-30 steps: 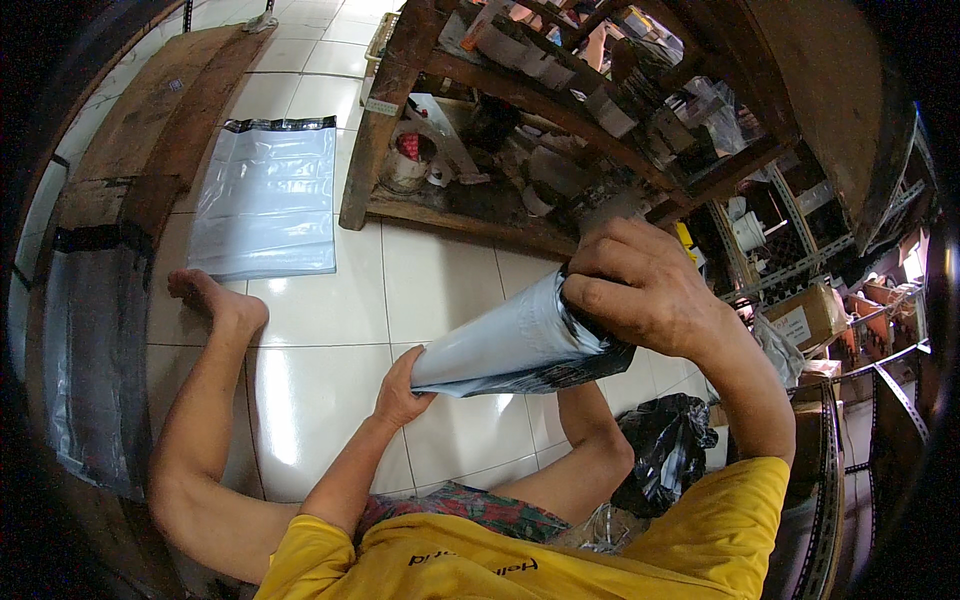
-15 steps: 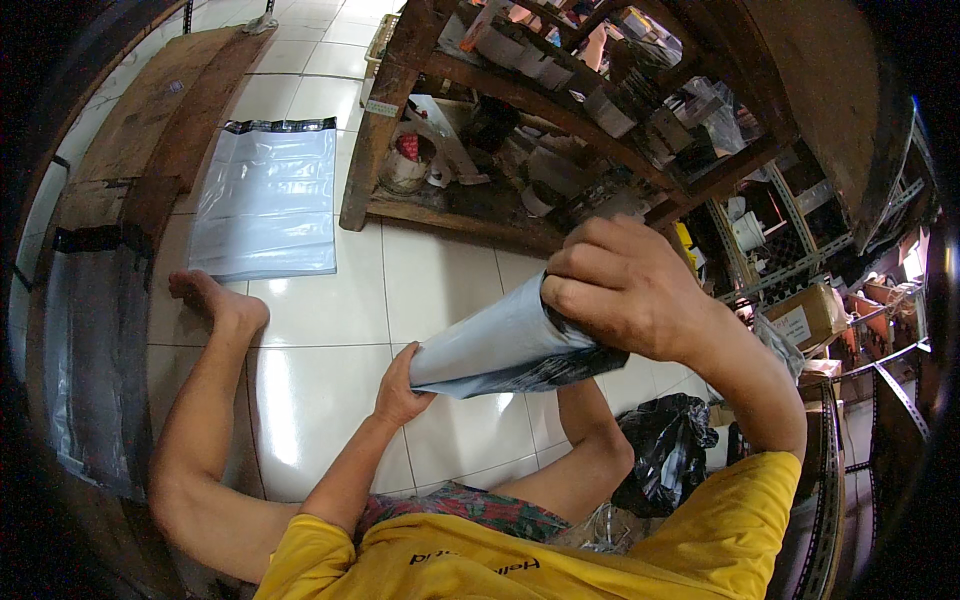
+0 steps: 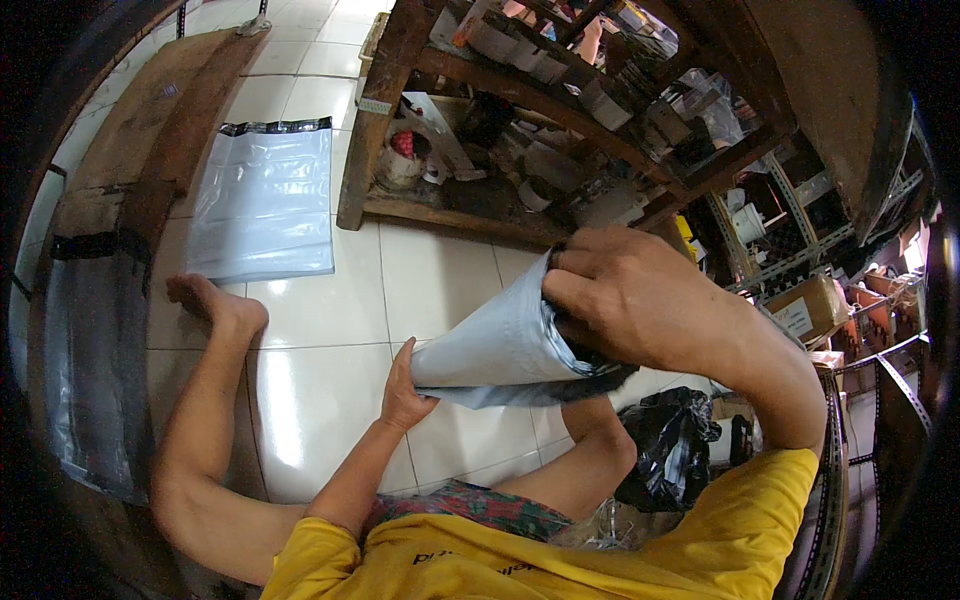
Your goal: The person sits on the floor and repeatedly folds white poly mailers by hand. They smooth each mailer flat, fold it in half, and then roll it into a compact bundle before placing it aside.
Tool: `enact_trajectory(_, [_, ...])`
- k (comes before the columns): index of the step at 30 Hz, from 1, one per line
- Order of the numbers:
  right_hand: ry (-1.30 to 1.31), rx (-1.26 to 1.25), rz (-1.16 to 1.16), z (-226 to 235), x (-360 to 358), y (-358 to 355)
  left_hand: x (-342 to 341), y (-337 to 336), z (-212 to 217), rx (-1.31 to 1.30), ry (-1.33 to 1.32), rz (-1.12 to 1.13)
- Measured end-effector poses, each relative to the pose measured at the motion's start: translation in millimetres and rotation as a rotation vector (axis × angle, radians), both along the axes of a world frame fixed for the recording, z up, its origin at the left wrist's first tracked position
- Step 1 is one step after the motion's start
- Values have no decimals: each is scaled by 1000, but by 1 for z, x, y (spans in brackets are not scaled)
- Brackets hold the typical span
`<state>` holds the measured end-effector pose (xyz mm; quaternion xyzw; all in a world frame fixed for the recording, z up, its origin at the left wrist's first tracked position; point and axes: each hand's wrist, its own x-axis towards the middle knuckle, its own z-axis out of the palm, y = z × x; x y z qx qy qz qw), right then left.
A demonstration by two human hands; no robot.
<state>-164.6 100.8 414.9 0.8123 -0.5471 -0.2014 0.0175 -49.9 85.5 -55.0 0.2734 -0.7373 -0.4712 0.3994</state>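
Note:
A bent bundle of pale grey plastic mailing bags [image 3: 490,340] hangs in the air between my hands, above the tiles. My left hand [image 3: 403,392] grips its far-left end, with the thumb standing up along the edge. At the other end, my right hand [image 3: 625,292] closes on the dark-edged mouth of the bags; some of its fingertips are hidden behind the plastic. Farther off to the left, a flat stack of similar bags [image 3: 265,205] with a black top strip lies on the floor, beyond my bare foot.
Along the left stands a low wooden bench [image 3: 150,130] with more grey bags [image 3: 95,370] on it. A wooden shelf [image 3: 455,215] with tape and oddments is ahead. A black plastic bag [image 3: 665,450] sits by my right knee, and a cardboard box [image 3: 805,312] rests on a metal rack.
My right hand has shifted slightly right and toward me, and the dark-edged end of the bundle has spread into a wider curve. My left hand stays nearly in place.

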Motion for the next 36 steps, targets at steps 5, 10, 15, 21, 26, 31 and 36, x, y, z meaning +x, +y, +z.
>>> enact_trajectory(5, [-3,175,-190,6,12,-7,1,-1,8,-12,-56,13])
enact_trajectory(10, [-242,206,-17,-7,-9,-17,-1,-1,10,-80,17,59])
enact_trajectory(15, [-168,249,40,-7,-16,-30,-1,0,9,-102,37,53])
enact_trajectory(21, [-271,149,-12,-19,-24,-35,-7,-4,7,-157,36,98])
enact_trajectory(26, [-151,202,-188,-14,-30,-41,-4,-4,10,-46,21,44])
enact_trajectory(31, [-156,88,-425,-17,-33,-24,-7,-1,5,-7,16,18])
enact_trajectory(36, [-316,103,-467,-19,-30,-20,-7,1,10,-11,9,15])
